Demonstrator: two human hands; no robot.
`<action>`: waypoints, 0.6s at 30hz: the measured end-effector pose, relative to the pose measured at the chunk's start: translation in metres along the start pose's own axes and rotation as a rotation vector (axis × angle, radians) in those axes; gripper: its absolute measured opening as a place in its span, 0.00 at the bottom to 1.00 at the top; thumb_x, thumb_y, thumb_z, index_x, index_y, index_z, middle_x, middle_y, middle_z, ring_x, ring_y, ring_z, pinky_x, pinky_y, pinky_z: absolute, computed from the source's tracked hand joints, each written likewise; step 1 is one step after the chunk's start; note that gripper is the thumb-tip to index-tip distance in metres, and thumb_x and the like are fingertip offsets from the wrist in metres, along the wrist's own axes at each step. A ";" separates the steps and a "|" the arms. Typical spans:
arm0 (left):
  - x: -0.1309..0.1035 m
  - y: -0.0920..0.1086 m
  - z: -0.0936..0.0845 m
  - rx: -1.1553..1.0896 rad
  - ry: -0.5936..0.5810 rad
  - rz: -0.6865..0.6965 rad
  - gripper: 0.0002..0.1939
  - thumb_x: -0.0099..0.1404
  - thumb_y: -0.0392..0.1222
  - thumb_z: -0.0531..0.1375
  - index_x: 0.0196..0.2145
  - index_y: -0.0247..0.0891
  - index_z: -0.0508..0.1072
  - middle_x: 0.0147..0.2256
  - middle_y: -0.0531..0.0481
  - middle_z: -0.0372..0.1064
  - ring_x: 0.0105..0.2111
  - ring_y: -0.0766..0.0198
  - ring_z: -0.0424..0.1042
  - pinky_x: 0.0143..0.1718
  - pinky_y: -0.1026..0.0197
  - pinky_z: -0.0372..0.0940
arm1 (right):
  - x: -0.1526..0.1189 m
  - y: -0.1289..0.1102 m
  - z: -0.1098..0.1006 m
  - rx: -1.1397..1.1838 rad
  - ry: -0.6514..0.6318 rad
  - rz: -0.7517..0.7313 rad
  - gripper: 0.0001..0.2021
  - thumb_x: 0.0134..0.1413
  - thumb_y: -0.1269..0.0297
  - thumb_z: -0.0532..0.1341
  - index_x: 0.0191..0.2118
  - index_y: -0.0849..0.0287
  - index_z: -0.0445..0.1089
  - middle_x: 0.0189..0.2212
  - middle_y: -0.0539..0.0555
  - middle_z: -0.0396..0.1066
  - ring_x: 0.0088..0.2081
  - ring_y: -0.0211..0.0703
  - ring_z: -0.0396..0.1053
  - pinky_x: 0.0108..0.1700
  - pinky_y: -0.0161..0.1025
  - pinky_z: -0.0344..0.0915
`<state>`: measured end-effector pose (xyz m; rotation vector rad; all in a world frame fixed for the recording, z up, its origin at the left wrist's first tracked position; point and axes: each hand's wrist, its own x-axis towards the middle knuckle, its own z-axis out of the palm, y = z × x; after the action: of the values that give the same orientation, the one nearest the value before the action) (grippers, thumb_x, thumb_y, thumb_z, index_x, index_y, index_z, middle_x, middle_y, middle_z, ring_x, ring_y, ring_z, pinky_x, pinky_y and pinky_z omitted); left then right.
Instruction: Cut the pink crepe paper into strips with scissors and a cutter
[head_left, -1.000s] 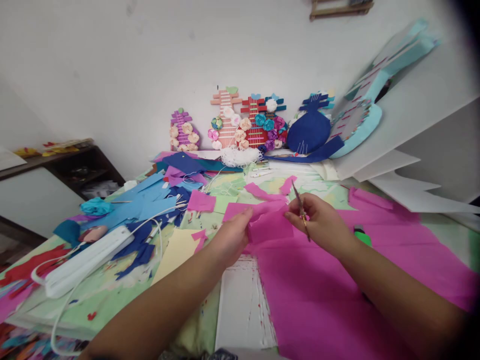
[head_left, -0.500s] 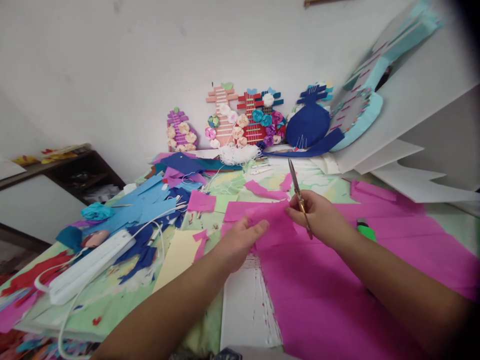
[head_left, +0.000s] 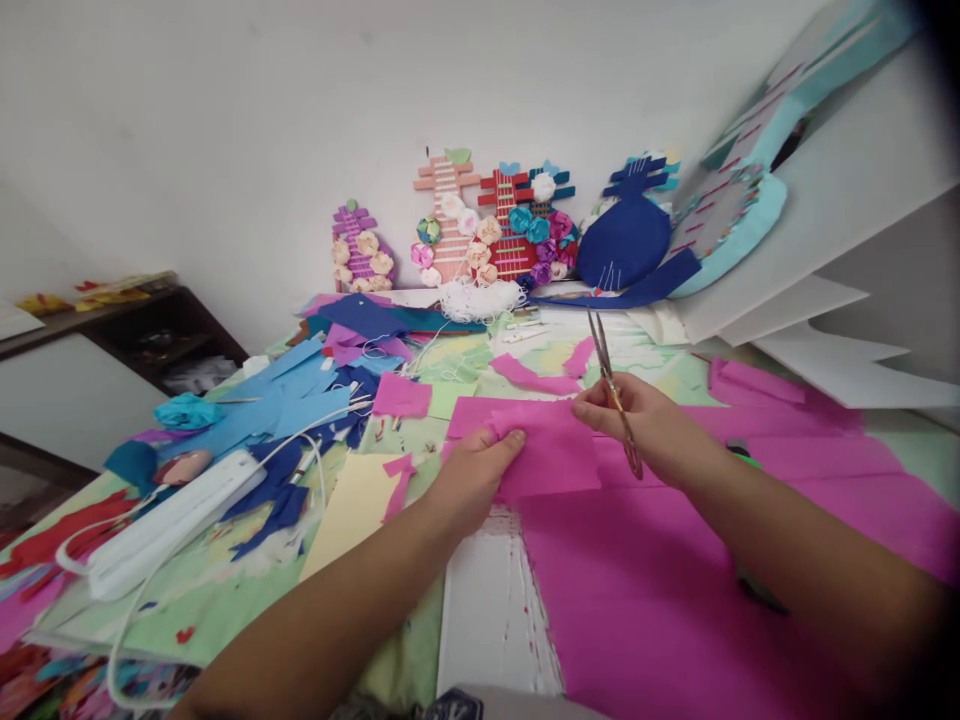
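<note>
Rectangle (head_left: 556, 458), pink, thin and matte, lies between our hands: our left hand (head_left: 476, 470) pinches it under the thumb, our right hand (head_left: 651, 422) pinches its upper corner while holding slim metal scissors (head_left: 616, 397), tips up. Below our right hand spreads a creased sheet (head_left: 637, 580). Bent a second ago, the rectangle has flattened.

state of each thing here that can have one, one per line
left hand, closed on magenta paper piece
right hand, gripping scissors
scissors, blades slightly apart
magenta paper piece, held, mostly flat
magenta paper sheet, spread out
power strip, lying flat
white string, tangled
cream paper, lying flat
navy lute-shaped craft, upright
</note>
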<state>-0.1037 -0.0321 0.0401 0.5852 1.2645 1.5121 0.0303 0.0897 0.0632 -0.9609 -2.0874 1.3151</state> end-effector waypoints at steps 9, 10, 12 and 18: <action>0.008 -0.006 -0.006 0.007 -0.055 0.004 0.08 0.58 0.39 0.58 0.36 0.35 0.71 0.28 0.49 0.72 0.29 0.64 0.71 0.32 0.64 0.65 | 0.001 0.003 0.007 0.395 -0.180 0.173 0.14 0.34 0.65 0.63 0.24 0.58 0.54 0.14 0.41 0.52 0.14 0.27 0.48 0.14 0.29 0.41; 0.008 -0.006 -0.006 0.013 -0.064 0.006 0.08 0.58 0.40 0.58 0.36 0.35 0.71 0.29 0.49 0.71 0.29 0.64 0.71 0.32 0.63 0.65 | 0.001 0.001 0.008 0.405 -0.181 0.175 0.14 0.34 0.64 0.63 0.24 0.58 0.54 0.14 0.41 0.51 0.15 0.27 0.48 0.14 0.29 0.42; 0.009 -0.005 -0.006 0.028 -0.090 0.006 0.10 0.57 0.41 0.59 0.37 0.36 0.70 0.30 0.49 0.71 0.30 0.63 0.71 0.32 0.62 0.65 | 0.001 -0.002 0.009 0.413 -0.197 0.189 0.16 0.33 0.62 0.64 0.24 0.59 0.54 0.15 0.41 0.51 0.16 0.27 0.49 0.15 0.29 0.43; 0.006 -0.010 -0.010 0.141 -0.162 0.009 0.12 0.52 0.42 0.62 0.34 0.36 0.69 0.28 0.50 0.70 0.27 0.64 0.70 0.27 0.64 0.64 | -0.003 -0.008 0.014 0.375 -0.507 0.102 0.16 0.33 0.67 0.64 0.26 0.59 0.54 0.18 0.42 0.54 0.17 0.27 0.52 0.17 0.28 0.50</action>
<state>-0.1108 -0.0317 0.0264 0.7902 1.2501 1.3610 0.0202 0.0773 0.0645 -0.6187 -2.0322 2.0853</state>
